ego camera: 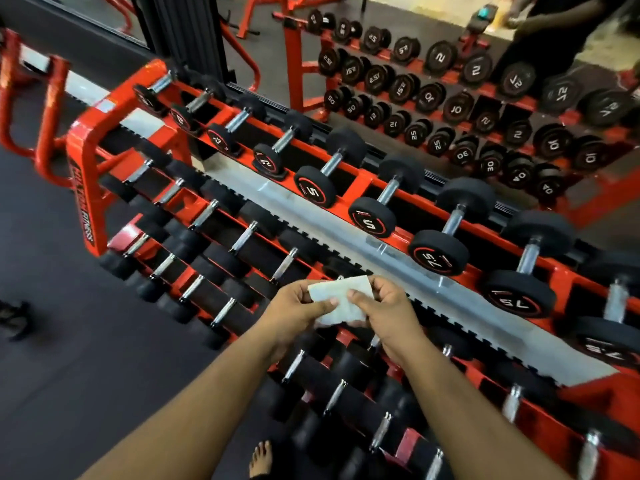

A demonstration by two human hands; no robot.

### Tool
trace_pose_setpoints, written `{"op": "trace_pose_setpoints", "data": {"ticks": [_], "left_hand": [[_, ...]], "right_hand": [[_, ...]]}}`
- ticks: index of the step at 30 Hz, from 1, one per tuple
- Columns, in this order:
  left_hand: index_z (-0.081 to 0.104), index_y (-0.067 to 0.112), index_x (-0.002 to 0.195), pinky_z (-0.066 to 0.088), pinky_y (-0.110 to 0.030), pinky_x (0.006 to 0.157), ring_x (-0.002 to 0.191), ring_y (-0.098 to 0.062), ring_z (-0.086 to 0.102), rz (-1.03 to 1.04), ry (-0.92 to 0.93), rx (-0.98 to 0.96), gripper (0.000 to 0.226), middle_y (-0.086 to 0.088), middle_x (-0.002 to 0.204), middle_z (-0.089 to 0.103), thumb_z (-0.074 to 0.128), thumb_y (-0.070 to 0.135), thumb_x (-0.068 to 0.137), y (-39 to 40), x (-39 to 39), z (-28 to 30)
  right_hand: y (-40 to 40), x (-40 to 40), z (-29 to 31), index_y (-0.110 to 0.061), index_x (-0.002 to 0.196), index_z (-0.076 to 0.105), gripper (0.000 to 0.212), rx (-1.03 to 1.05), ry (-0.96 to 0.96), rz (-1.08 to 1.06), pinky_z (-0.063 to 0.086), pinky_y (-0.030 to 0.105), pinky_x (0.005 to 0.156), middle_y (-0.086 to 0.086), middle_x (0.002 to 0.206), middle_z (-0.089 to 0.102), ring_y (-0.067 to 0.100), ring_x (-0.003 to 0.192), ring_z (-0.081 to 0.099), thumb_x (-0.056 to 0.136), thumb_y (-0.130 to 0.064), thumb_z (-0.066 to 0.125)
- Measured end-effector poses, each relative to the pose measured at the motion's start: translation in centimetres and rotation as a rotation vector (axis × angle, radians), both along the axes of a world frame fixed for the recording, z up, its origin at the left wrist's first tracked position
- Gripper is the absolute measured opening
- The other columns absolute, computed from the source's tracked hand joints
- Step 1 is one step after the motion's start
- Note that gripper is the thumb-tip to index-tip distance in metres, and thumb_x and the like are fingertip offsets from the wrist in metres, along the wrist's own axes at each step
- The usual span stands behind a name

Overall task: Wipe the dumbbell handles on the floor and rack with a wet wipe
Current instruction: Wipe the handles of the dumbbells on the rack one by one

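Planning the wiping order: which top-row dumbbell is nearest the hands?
The 7.5 dumbbell, whose end cap faces up just right of the wipe. The 5s and 2.5s sit farther left along the rack.

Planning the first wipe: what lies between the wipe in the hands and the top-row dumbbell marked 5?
In the head view, only the rack's pale notched strip separates the wet wipe, held by both hands, from the 5 dumbbell.

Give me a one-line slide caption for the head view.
Both hands, left hand and right hand, pinch a white wet wipe above a red dumbbell rack, no handle touched yet.
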State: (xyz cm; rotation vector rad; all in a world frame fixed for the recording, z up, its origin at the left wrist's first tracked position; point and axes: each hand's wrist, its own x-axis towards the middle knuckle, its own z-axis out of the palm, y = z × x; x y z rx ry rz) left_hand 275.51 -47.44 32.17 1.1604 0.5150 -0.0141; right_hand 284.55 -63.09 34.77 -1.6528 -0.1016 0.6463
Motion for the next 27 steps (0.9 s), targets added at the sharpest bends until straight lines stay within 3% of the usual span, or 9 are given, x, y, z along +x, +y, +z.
{"op": "trace_pose_setpoints", "data": {"ticks": [5,7,10,14,17,20,22,25,27], "left_hand": [[0.072,0.000,0.115,0.051,-0.033,0.067,0.089,-0.040,0.061,0.047,0.061,0.002,0.036,-0.028,0.107,0.073,0.056,-0.015,0.087,3.0,1.5,-2.2],[0.069,0.005,0.120,0.056,-0.034,0.069,0.093,-0.035,0.066,0.069,0.093,-0.085,0.040,-0.020,0.110,0.076,0.049,-0.010,0.090,3.5,1.9,-2.6],[0.067,0.007,0.122,0.061,-0.040,0.086,0.103,-0.025,0.071,-0.027,0.095,-0.170,0.025,-0.011,0.112,0.076,0.061,0.016,0.100,3.4,2.1,-3.2],[0.071,0.003,0.110,0.060,-0.025,0.070,0.088,-0.019,0.076,-0.116,0.076,-0.008,0.014,-0.010,0.098,0.079,0.064,0.000,0.098,2.6,3.2,-5.4],[0.072,0.006,0.109,0.063,-0.036,0.075,0.084,-0.024,0.075,-0.154,0.125,0.079,0.013,-0.014,0.095,0.078,0.065,0.003,0.098,2.2,4.5,-8.9],[0.069,0.010,0.108,0.061,-0.034,0.066,0.071,-0.023,0.071,-0.025,0.277,0.130,0.011,-0.019,0.090,0.075,0.060,0.006,0.103,2.4,5.6,-14.2],[0.068,0.014,0.103,0.059,-0.031,0.063,0.067,-0.021,0.069,0.179,0.409,0.208,0.012,-0.017,0.090,0.074,0.058,0.008,0.104,2.7,6.3,-19.2],[0.069,0.021,0.097,0.052,-0.032,0.086,0.091,-0.018,0.068,0.247,0.493,0.564,0.008,-0.001,0.098,0.075,0.064,0.016,0.100,2.9,7.4,-25.3],[0.072,0.014,0.105,0.049,-0.037,0.093,0.102,-0.023,0.065,0.259,0.494,0.713,0.011,-0.004,0.105,0.072,0.065,0.017,0.097,2.6,9.0,-28.6]], "right_hand": [[2.2,0.0,-1.5,-0.012,0.108,0.070,0.016,-0.018,0.078,-0.127,0.063,0.041,0.073,0.008,0.101,0.077,0.025,0.091,0.076,0.093,-0.009,0.070],[2.8,-0.3,-2.3,-0.012,0.109,0.069,0.016,0.008,0.126,-0.194,0.062,0.047,0.077,0.008,0.101,0.077,0.027,0.093,0.075,0.094,-0.009,0.069],[3.4,-0.5,-3.6,-0.013,0.106,0.068,0.012,0.014,0.162,-0.244,0.060,0.044,0.074,0.009,0.101,0.076,0.028,0.090,0.073,0.095,-0.008,0.066],[2.8,0.3,-5.3,-0.014,0.106,0.066,0.013,0.133,0.269,-0.173,0.057,0.048,0.087,0.013,0.106,0.074,0.029,0.093,0.071,0.093,-0.012,0.067],[2.4,1.6,-8.8,-0.011,0.120,0.065,0.030,0.036,0.286,-0.061,0.059,0.049,0.089,0.017,0.110,0.074,0.033,0.097,0.073,0.090,-0.012,0.071],[1.5,4.0,-14.1,-0.005,0.113,0.069,0.017,-0.096,0.290,-0.126,0.059,0.049,0.081,0.014,0.097,0.077,0.031,0.085,0.072,0.097,-0.010,0.063],[0.3,6.5,-18.2,-0.012,0.107,0.069,0.012,-0.127,0.301,-0.204,0.061,0.042,0.077,0.010,0.098,0.077,0.024,0.086,0.071,0.100,-0.010,0.059],[-0.8,10.3,-24.0,-0.023,0.102,0.067,0.013,-0.314,0.095,-0.094,0.060,0.045,0.086,0.010,0.108,0.074,0.022,0.093,0.072,0.103,-0.015,0.056],[0.2,12.5,-27.4,-0.027,0.112,0.068,0.027,-0.396,-0.164,0.073,0.053,0.042,0.099,0.006,0.117,0.072,0.020,0.108,0.068,0.100,-0.007,0.056]]}}
